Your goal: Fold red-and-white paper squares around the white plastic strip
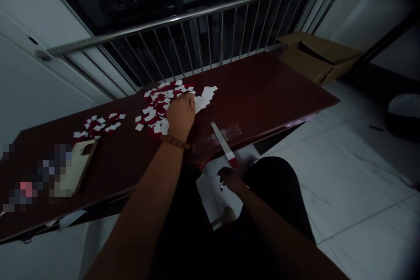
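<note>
My left hand (182, 113), with a brown beaded bracelet (175, 141) at the wrist, is over the right side of a pile of small red and white pieces (157, 105). Its fingers look curled in, and anything inside them is hidden. Just beyond its knuckles lies an overlapping row of white pieces (206, 97). Low between my knees, my right hand (231, 180) pinches a small white and dark red piece (221, 187). Near it a flat white strip with a red end (225, 144) lies across the table's front edge.
The dark red table (262, 92) stands against a metal railing (226, 7). A smaller group of pieces (98, 126) and a phone (77, 164) lie on the left. A cardboard box (321, 54) stands beyond the right end. White tiled floor (354, 148) shows below.
</note>
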Available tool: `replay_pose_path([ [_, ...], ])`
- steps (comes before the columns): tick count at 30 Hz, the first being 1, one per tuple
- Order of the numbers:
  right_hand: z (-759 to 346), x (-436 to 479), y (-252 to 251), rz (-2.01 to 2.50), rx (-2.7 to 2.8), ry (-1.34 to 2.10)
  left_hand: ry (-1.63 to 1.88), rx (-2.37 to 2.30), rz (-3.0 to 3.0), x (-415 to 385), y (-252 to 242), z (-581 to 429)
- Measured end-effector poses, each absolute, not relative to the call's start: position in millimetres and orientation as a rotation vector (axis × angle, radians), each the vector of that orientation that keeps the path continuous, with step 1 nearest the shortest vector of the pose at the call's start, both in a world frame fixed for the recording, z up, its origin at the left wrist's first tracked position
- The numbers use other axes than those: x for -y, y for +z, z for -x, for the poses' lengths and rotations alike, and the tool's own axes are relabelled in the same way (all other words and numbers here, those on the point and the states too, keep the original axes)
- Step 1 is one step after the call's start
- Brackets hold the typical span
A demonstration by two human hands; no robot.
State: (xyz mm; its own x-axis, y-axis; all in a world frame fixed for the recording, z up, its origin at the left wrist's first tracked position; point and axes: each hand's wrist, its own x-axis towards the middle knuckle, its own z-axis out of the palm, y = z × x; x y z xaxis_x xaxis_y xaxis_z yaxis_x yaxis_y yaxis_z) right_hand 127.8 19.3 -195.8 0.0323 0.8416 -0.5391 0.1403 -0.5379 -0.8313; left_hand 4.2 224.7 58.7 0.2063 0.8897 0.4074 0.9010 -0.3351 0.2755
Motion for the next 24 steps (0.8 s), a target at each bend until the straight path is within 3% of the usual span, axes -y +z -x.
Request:
replay_pose_path([
  [7, -127, -15, -149, 1.563, 1.002, 1.589, -1.33, 1.694, 2.417, -160, 76, 5],
  [13, -124, 58, -50, 1.164, 0.723, 1.561, -1.136, 1.127, 2.903, -1, 38, 28],
  [16, -124, 85, -14, 1.347, 0.615, 1.394, -1.038, 1.09, 3.067, 44, 18, 34],
  [21, -125, 80, 3, 1.453, 0.665, 1.385, -1.253, 1.132, 3.163, 46, 21, 31],
  [24, -128, 69, 8, 1.411, 0.824, 1.296, -1.497, 1.496, 3.08, 26, 37, 26],
])
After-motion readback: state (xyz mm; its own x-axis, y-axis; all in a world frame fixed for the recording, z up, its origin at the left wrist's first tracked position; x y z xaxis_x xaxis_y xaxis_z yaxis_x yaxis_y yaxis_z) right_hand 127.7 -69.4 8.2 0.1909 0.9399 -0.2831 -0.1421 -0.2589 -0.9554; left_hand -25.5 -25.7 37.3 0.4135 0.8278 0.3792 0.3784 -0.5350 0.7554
